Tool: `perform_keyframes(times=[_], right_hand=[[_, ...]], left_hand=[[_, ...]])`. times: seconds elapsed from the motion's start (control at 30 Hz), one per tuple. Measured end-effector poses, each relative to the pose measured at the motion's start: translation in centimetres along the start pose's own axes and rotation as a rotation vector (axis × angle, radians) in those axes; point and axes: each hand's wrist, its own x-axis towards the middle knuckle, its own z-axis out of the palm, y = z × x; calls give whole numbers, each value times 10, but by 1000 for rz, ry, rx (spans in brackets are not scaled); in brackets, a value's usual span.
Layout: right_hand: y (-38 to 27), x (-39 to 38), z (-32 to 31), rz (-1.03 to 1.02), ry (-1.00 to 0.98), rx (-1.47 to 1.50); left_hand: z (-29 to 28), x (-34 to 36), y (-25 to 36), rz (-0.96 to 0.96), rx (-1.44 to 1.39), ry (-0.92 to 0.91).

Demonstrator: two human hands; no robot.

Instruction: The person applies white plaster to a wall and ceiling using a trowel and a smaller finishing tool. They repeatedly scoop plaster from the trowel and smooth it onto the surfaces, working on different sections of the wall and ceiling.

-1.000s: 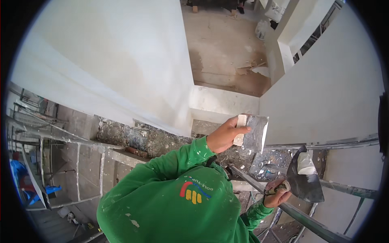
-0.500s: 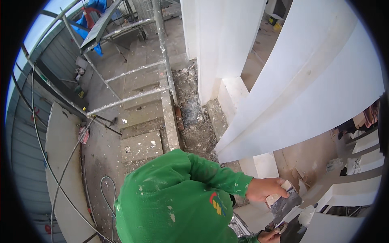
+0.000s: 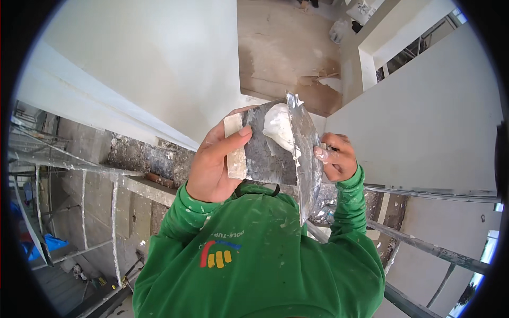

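Note:
My left hand (image 3: 212, 164) is closed round a wide putty knife with a pale, flat handle (image 3: 235, 164) and a grey, smeared blade (image 3: 265, 164). My right hand (image 3: 339, 156) grips a larger metal trowel (image 3: 306, 175), tilted almost edge-on, its edge meeting the putty knife's blade. A lump of white putty (image 3: 278, 124) sits where the two blades meet, near their upper part. Both tools are held in front of my chest, above my green, paint-spattered sweatshirt (image 3: 260, 265); the trowel's grip is mostly hidden behind its blade and my fingers.
White walls (image 3: 143, 69) stand left and right (image 3: 419, 116) of an opening with a dusty floor (image 3: 286, 47) and scraps. Metal scaffold rails (image 3: 115, 228) surround me on both sides below. A blue tarp (image 3: 53, 243) lies at far left, above a debris-strewn lower level (image 3: 127, 148).
My view swung left, then back. Both hands have come together: the trowel is raised and turned edge-on against the putty knife, and white putty now shows on the knife's blade.

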Motion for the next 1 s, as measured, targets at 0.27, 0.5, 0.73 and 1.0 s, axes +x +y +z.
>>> perform_keyframes(times=[0.27,0.5,0.73,1.0], right_hand=[[-21,-31,11,535,568,268],[-95,6,76,896,673,1000],[-128,18,72,995,706,849],[-102,-53,117,556,381,-321]], left_hand=[[5,33,26,464,318,9],[11,82,8,759,290,-31],[-81,59,7,126,1483,-679],[-120,23,-32,-492,249,-41]])
